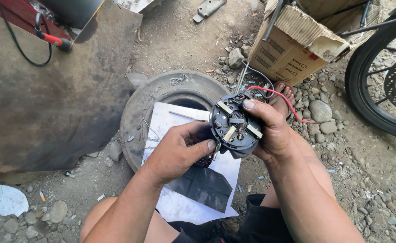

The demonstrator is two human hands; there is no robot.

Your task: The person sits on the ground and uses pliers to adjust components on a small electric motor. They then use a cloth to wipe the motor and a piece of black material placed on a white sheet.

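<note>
Both forearms meet ahead: my right hand (272, 132) grips the round black brush plate (235, 126) at its three o'clock edge; my left hand (177, 150) pinches its seven o'clock rim, face tilted toward me.

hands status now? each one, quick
Left hand: closed against the round black brush-holder plate, thumb on its edge.
Right hand: closed, gripping the same plate, thumb on its upper face.

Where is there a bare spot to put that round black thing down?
The white sheet on the tyre is bare at its lower left, below the left hand. The big brown metal sheet beside the tyre is mostly bare. By the cardboard box and wheel, stones crowd the ground.
</note>
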